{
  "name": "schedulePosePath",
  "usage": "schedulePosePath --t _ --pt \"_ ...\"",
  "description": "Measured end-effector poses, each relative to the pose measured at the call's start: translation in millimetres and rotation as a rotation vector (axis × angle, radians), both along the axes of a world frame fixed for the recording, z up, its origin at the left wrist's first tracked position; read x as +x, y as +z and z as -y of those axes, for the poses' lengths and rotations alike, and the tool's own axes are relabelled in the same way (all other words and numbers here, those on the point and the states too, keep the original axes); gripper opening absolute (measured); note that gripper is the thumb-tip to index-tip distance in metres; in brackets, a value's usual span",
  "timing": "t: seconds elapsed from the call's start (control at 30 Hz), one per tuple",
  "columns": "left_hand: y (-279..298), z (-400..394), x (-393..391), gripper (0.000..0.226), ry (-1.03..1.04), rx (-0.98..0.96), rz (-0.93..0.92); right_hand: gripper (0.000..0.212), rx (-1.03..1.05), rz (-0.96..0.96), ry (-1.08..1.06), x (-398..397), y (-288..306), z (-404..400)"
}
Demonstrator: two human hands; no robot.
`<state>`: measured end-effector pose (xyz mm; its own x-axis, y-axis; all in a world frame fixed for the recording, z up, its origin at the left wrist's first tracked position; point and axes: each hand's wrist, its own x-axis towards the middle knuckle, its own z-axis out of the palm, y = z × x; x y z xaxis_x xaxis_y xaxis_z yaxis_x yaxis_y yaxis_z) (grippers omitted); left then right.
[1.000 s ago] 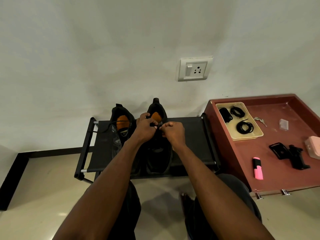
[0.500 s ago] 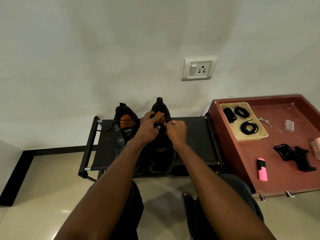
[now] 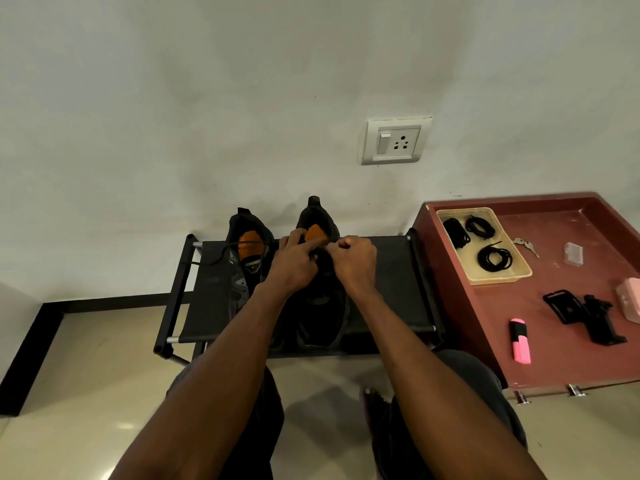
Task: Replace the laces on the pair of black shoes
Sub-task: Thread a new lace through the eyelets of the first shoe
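Observation:
Two black shoes with orange insoles stand side by side on a black fabric rack (image 3: 388, 271), heels toward the wall. The left shoe (image 3: 247, 258) has a loose black lace trailing off to its left. Over the tongue of the right shoe (image 3: 320, 306) my left hand (image 3: 294, 261) and my right hand (image 3: 353, 259) meet, fingers curled, each pinching the black lace at the top eyelets. The lace itself is mostly hidden by my fingers. Coiled spare black laces (image 3: 493, 258) lie in a beige tray (image 3: 519, 273) on the right.
A red-brown low table (image 3: 571, 362) at the right carries the tray, keys (image 3: 526, 244), a small clear box (image 3: 573, 253), a black clip holder (image 3: 585, 315), a pink highlighter (image 3: 520, 339) and a pink case (image 3: 630, 299). A wall socket (image 3: 394, 142) is above. My knees and a foot are below.
My hands stay on the right shoe's top eyelets, with only small finger movements. The camera has shifted slightly, so the scene sits a bit further right.

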<state>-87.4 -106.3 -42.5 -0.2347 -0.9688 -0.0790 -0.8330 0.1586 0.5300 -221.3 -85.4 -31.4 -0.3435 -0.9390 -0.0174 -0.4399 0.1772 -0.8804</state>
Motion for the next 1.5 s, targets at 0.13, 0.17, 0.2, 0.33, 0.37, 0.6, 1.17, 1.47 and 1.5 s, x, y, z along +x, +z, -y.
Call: schedulePosePath --t 0.13,0.17,0.2,0.33,0.37,0.6,1.17,1.47,1.5 --pt "0.3 2.2 1.3 0.059 -0.083 -0.071 -0.025 0.038 -0.059 0.099 -0.037 4.3 5.5 0.3" --pt "0.0 3.0 1.6 0.053 -0.092 -0.054 -0.023 0.039 -0.077 0.106 -0.054 4.0 7.6 1.4" --pt "-1.4 3.8 2.4 0.047 -0.098 -0.040 -0.011 0.037 -0.091 0.100 -0.063 3.0 9.8 2.5" --pt "-3.9 5.6 2.9 0.035 -0.138 -0.059 -0.020 0.026 -0.074 0.172 -0.094 -6.2 16.7 4.8" --pt "-3.2 5.3 0.8 0.036 -0.145 -0.050 -0.019 0.025 -0.052 0.225 -0.117 -8.3 16.1 4.5" --pt "-1.2 0.2 -14.8 0.038 -0.117 -0.150 0.144 0.015 0.111 0.648 -0.164 -15.0 14.5 4.0" --pt "-5.9 -2.9 6.1 0.042 -0.069 -0.060 0.043 0.035 0.235 -0.294 0.361 -2.4 0.4 7.8" --pt "-4.3 -4.1 6.5 0.057 -0.043 -0.021 0.009 0.011 -0.067 0.712 0.060 -14.3 70.5 9.6" --pt "-4.4 -4.2 6.1 0.056 -0.042 -0.019 0.004 0.012 -0.160 0.824 0.070 -20.4 85.2 10.1"
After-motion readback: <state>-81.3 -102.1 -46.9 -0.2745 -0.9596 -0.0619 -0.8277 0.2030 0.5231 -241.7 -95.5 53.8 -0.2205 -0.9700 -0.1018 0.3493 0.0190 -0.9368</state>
